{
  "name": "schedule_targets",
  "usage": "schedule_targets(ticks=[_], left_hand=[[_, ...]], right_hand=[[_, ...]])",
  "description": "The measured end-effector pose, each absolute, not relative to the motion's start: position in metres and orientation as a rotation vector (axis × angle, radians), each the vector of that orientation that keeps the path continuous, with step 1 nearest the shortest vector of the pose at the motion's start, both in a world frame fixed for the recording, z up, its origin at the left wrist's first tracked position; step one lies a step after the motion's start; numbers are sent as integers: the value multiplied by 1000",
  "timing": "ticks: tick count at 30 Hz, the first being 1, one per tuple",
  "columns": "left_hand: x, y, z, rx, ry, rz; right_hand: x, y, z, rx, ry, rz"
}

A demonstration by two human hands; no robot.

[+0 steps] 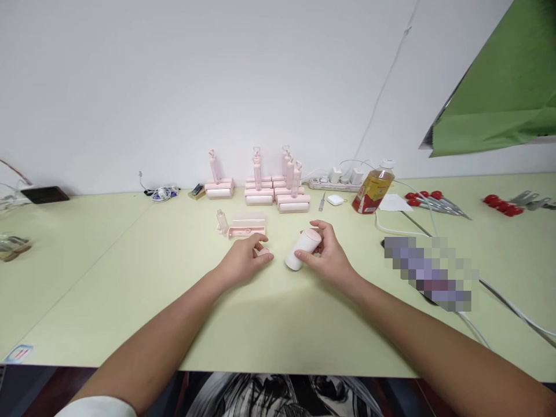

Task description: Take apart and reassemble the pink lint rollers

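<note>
My right hand (332, 259) is closed around a white lint roller roll (296, 256), tilted, with a pink disc at its upper end. Left of it, my left hand (241, 260) pinches a small pale pink round piece (263, 252), mostly hidden by the fingers. Just beyond the left hand lies an open pink roller case (237, 232) with a clear cover (249, 219) behind it. A clear handle piece (222, 222) stands at the case's left end.
Several pink lint rollers (293, 204) with upright handles stand near the wall. Farther right are a power strip (324, 184), a bottle (372, 191) of amber liquid, red-handled tools (428, 200), white cables and a blurred phone-like object (428, 275). A dark device (46, 194) lies at far left.
</note>
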State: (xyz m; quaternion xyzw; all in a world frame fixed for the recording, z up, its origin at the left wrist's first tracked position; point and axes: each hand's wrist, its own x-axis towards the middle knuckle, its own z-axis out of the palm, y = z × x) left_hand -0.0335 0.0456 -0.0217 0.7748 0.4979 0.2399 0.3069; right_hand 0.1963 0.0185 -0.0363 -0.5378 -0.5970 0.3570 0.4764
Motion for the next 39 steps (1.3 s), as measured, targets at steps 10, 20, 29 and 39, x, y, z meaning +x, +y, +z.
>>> schedule_targets(ticks=[10,20,29,39], left_hand=[[-28,48,-29,1619,1209,706],[-23,39,-26,1778,939,1194],[-21,33,-29,1881,962,1253],[-22,35,-29,1900,998,1275]], right_hand=[[191,18,-33,-1059,-1156,1073],[190,21,-27,-1009,-679,1411],[185,13,-24,-984,-630,1456],[185,11,-24,-1078,-828,1453]])
